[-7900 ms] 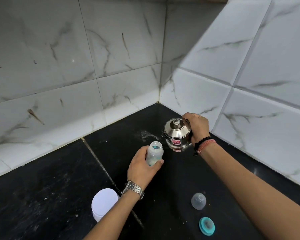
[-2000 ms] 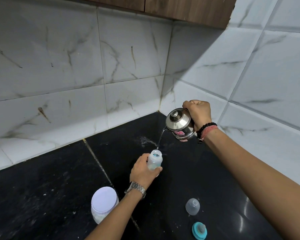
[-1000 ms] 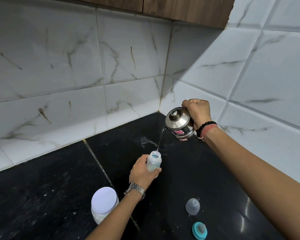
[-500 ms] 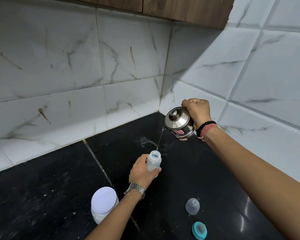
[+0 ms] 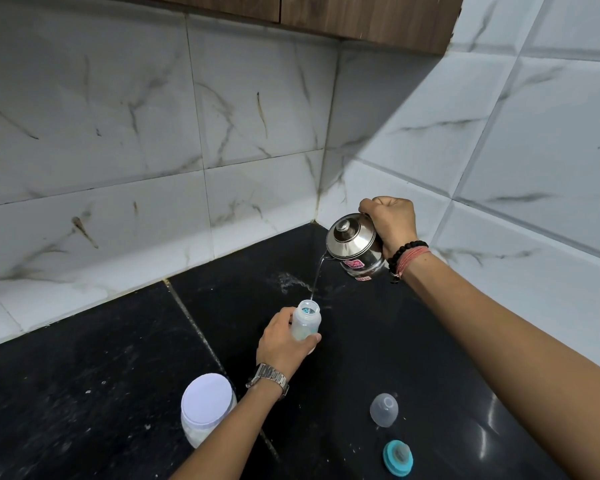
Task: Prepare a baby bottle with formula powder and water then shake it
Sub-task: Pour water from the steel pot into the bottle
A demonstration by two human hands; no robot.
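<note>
An open, translucent baby bottle (image 5: 306, 322) stands upright on the black counter (image 5: 84, 393), gripped around its body by my left hand (image 5: 282, 344). My right hand (image 5: 392, 221) holds a small steel kettle (image 5: 354, 245) by its handle, tilted left above the bottle. A thin stream of water (image 5: 316, 277) runs from the spout into the bottle's mouth. The teal nipple ring (image 5: 398, 458) and the clear cap (image 5: 383, 409) lie on the counter at the lower right.
A white-lidded formula jar (image 5: 207, 407) stands just left of my left forearm. Tiled walls meet in a corner behind the kettle. A wet splash patch (image 5: 288, 280) marks the counter behind the bottle. Wooden cabinets (image 5: 361, 19) hang overhead.
The kettle, resting low beside the bottle 7.9 s ago, was lifted and tilted. Over the last two seconds both hands hold steady while water keeps pouring.
</note>
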